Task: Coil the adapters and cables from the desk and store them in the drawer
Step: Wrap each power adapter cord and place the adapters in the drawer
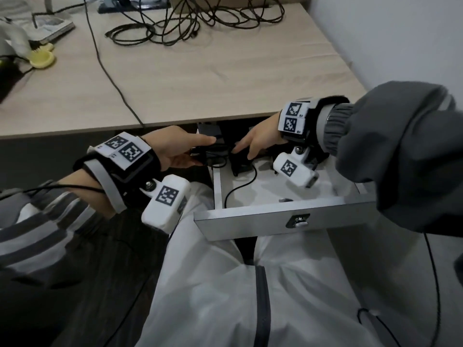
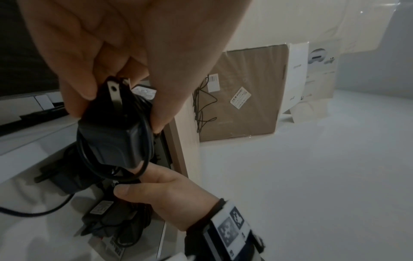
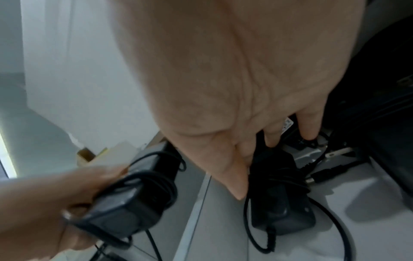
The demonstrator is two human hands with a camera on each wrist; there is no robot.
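Lying at the far left of the counter (image 1: 175, 78) are a yellow dish (image 1: 41, 59) and a book (image 1: 48, 27); a thin black wire (image 1: 110, 78) runs toward the near edge. Farther right, tangled cables (image 1: 190, 23) sprawl at the far side. Below the counter edge, the left hand (image 1: 179, 152) grips a black adapter (image 2: 111, 139) wound with its cord, fingers (image 2: 73, 70) curled round it beside the open drawer (image 1: 275, 221). The right hand (image 1: 258, 144), fingers narrowly spread and straight, touches a second adapter (image 3: 281, 203) lying inside.

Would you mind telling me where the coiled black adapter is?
The coiled adapter is in the left hand, at the open drawer's left rear corner, near the right hand.
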